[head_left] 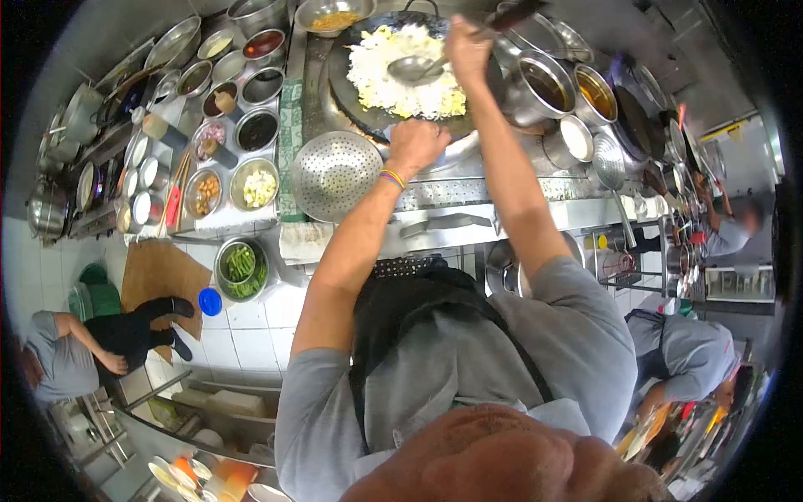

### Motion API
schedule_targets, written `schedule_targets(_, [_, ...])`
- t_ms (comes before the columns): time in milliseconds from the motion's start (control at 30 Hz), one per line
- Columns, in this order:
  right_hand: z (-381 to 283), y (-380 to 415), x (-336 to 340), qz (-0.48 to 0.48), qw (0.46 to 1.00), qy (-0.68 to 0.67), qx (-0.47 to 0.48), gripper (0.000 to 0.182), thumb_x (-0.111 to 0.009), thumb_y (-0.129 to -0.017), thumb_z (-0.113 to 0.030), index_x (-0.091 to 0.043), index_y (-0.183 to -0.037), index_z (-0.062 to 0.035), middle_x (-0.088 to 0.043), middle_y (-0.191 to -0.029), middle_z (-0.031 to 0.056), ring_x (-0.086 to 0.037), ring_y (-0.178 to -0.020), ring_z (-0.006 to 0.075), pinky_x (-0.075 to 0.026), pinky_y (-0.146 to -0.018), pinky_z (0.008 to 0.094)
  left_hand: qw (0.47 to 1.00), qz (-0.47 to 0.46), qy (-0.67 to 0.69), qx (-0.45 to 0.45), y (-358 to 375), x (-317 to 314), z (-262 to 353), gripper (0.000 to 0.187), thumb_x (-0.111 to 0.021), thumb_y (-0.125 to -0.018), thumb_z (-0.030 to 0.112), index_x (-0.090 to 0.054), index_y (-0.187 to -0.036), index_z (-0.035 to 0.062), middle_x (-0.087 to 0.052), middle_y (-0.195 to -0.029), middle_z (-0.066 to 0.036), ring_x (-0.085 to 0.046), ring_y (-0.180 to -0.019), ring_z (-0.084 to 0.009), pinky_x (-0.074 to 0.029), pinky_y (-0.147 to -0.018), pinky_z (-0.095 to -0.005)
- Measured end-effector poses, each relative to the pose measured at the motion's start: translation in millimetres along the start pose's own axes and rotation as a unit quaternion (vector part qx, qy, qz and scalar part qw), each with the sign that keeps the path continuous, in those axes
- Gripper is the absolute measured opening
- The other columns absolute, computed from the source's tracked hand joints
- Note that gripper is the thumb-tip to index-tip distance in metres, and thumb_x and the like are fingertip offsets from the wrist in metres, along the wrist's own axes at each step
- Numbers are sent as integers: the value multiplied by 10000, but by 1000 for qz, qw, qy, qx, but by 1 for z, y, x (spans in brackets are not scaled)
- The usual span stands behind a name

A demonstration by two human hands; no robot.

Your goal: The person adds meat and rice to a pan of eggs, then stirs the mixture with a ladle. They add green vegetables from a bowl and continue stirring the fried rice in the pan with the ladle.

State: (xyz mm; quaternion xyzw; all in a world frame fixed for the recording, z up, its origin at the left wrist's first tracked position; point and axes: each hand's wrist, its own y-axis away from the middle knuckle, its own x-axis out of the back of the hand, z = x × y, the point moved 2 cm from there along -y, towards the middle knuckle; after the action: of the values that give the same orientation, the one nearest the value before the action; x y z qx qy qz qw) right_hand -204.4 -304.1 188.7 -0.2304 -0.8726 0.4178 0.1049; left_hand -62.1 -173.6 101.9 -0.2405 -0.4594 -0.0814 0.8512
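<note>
A large dark wok (345, 79) sits on the stove, filled with white rice and yellow egg pieces (381, 71). My left hand (418, 146) is closed at the wok's near rim, with a bluish cloth (442, 157) showing beneath it. My right hand (468, 52) grips the handle of a metal ladle (411, 70), whose bowl is over the rice. The ladle's dark handle end sticks out past my hand to the upper right. A round perforated strainer (336, 174) lies left of my left forearm.
Left are bowls of dark sauce (257, 132), chopped pale pieces (253, 186) and squeeze bottles (163, 130). Right are sauce pots (544, 84) and a perforated skimmer (609, 161). Green vegetables (241, 266) stand low left. Other people (71, 351) are at both sides.
</note>
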Motion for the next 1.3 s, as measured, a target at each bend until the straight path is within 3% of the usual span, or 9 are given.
schedule_targets(133, [-63, -28, -3, -16, 986, -58, -154, 501, -628, -1011, -298, -520, -625, 3, -489, -580, -59, -449, -574, 75, -355, -504, 342, 999, -40, 16, -12, -1, 3, -1, 472, -661, -851, 501, -749, -698, 63, -697, -697, -206, -697, -675, -401, -568, -659, -503])
schedule_targets(367, [-28, 35, 50, 45, 995, 87, 24, 422, -631, -1009, -251, -560, -694, 20, -507, -547, 65, -468, -524, 163, -396, -520, 378, 991, -99, 27, -85, -7, 4, -13, 485, -696, -802, 526, -739, -754, 46, -693, -705, -211, -697, -701, -405, -567, -703, -493])
schedule_targets(433, [-27, 61, 79, -47, 978, 161, -124, 343, -663, -987, -262, -610, -778, 4, -618, -707, 132, -556, -619, 218, -446, -595, 387, 989, -105, 44, -91, -12, 9, -12, 455, -699, -811, 502, -742, -772, 51, -699, -726, -213, -700, -723, -406, -566, -712, -498])
schedule_targets(533, [-48, 126, 139, -238, 950, 202, -16, 179, -671, -968, -165, -665, -1116, -64, -660, -1116, 141, -600, -1065, 260, -511, -857, 369, 992, -90, 54, -75, 0, 20, -7, 389, -710, -834, 446, -745, -786, 61, -703, -754, -218, -702, -747, -407, -562, -713, -503])
schedule_targets(600, [-92, 163, 175, -221, 849, -199, -437, 435, -714, -939, -145, -584, -1353, -111, -591, -1280, 204, -618, -1162, 316, -516, -1004, 449, 995, -63, 36, -71, 16, 38, 5, 364, -712, -848, 409, -719, -753, 57, -694, -747, -217, -687, -711, -412, -548, -674, -500])
schedule_targets(833, [-200, 177, 203, -68, 498, -582, -639, 692, -577, -951, -78, -267, -1568, -108, -573, -1269, 228, -657, -813, 263, -626, -701, 420, 993, -66, 30, -89, 113, 94, 42, 399, -722, -892, 365, -598, -663, 62, -628, -634, -153, -634, -592, -378, -483, -553, -477])
schedule_targets(1067, [-206, 175, 201, -216, 631, -245, -703, 603, -533, -1009, -55, -269, -1551, -63, -530, -942, 66, -400, -498, 43, -378, -318, 217, 994, -16, 9, -110, 120, 100, 17, 395, -755, -870, 344, -587, -648, 62, -608, -626, -137, -614, -556, -354, -466, -523, -456])
schedule_targets(1233, [-169, 199, 187, -325, 907, 149, -225, 586, -610, -983, -71, -379, -1518, -11, -678, -1211, 181, -725, -953, 290, -578, -779, 364, 994, 16, -5, -104, 81, 102, -4, 400, -753, -875, 334, -588, -630, 63, -596, -621, -150, -601, -549, -365, -460, -500, -462])
schedule_targets(1300, [-164, 200, 179, -264, 927, 155, -215, 578, -613, -982, -73, -394, -1515, -21, -646, -1278, 243, -671, -1114, 354, -529, -914, 391, 993, 13, -16, -116, 72, 98, -10, 386, -727, -883, 357, -595, -663, 69, -609, -622, -141, -621, -560, -358, -480, -512, -457])
